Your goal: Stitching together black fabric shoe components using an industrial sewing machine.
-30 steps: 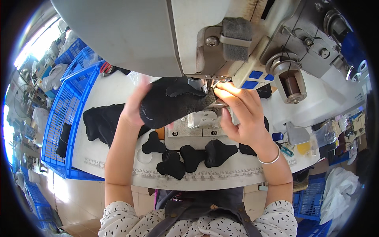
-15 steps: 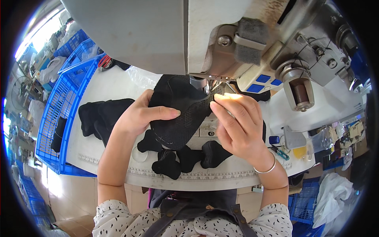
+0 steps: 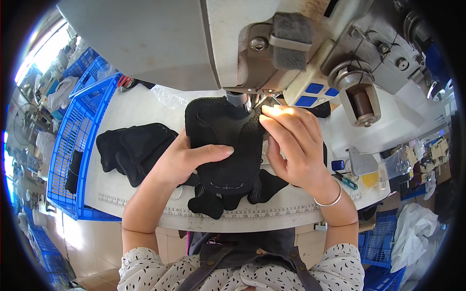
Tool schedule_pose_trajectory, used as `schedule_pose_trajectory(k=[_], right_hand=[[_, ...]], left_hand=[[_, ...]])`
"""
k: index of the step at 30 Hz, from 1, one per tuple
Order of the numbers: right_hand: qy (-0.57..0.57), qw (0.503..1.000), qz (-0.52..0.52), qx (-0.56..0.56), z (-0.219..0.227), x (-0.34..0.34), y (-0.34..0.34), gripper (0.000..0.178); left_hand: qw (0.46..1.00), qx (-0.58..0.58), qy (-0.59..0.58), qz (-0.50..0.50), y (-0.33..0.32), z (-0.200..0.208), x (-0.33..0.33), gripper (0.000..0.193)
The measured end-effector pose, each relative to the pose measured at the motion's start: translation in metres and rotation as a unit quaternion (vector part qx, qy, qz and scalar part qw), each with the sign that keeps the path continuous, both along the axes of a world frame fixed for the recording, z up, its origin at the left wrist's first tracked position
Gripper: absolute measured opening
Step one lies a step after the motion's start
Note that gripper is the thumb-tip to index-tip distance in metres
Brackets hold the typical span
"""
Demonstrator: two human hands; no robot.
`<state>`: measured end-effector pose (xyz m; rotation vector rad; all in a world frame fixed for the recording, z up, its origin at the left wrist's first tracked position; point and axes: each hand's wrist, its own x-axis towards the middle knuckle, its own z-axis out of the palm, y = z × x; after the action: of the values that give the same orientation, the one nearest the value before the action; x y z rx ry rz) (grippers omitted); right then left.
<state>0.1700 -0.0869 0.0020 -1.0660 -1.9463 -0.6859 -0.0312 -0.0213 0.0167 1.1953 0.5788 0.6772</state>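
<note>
You're keeping a black mesh-textured fabric panel [image 3: 228, 167] under the presser foot [image 3: 248, 104] of the sewing machine [image 3: 145, 43], over the bench [image 3: 124, 109]; your left hand [image 3: 177, 161] is gripping its left edge, thumb on top, while your right hand [image 3: 297, 149] is touching the edge by the foot, fingers bunched, pinching or pressing can't tell. It's looking light, soft and pliable, probably not slippery, so side edges are offering the best hold. Left, a blue lattice basket [image 3: 81, 194] is showing a dark bundle [image 3: 74, 172], inside or outside unclear.
</note>
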Motion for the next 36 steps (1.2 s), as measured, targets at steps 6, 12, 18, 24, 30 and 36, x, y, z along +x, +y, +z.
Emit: schedule_pose_trajectory(k=[6,12,18,24,30,36], right_hand=[[-0.001,1.000,-0.002,-0.002,-0.001,-0.002,0.000,0.036],[-0.002,1.000,-0.001,0.001,-0.001,-0.002,0.001,0.037],[-0.001,1.000,-0.007,-0.005,-0.001,-0.001,0.001,0.039],[-0.001,1.000,-0.007,-0.011,0.001,0.000,-0.001,0.040],[-0.032,0.999,-0.008,-0.010,0.001,0.012,0.002,0.036],[-0.030,0.999,0.020,-0.037,0.005,0.025,0.005,0.036]], left_hand=[[1.000,0.008,0.008,0.003,-0.002,-0.003,0.000,0.038],[1.000,0.009,-0.012,-0.008,-0.003,-0.005,0.001,0.034],[1.000,0.005,-0.016,-0.008,-0.008,-0.005,0.007,0.033],[0.999,0.009,-0.039,0.001,-0.013,-0.010,0.010,0.032],[0.991,0.116,-0.061,0.016,-0.026,-0.021,0.021,0.021],[0.980,0.164,-0.098,0.065,-0.036,-0.035,0.043,0.018]])
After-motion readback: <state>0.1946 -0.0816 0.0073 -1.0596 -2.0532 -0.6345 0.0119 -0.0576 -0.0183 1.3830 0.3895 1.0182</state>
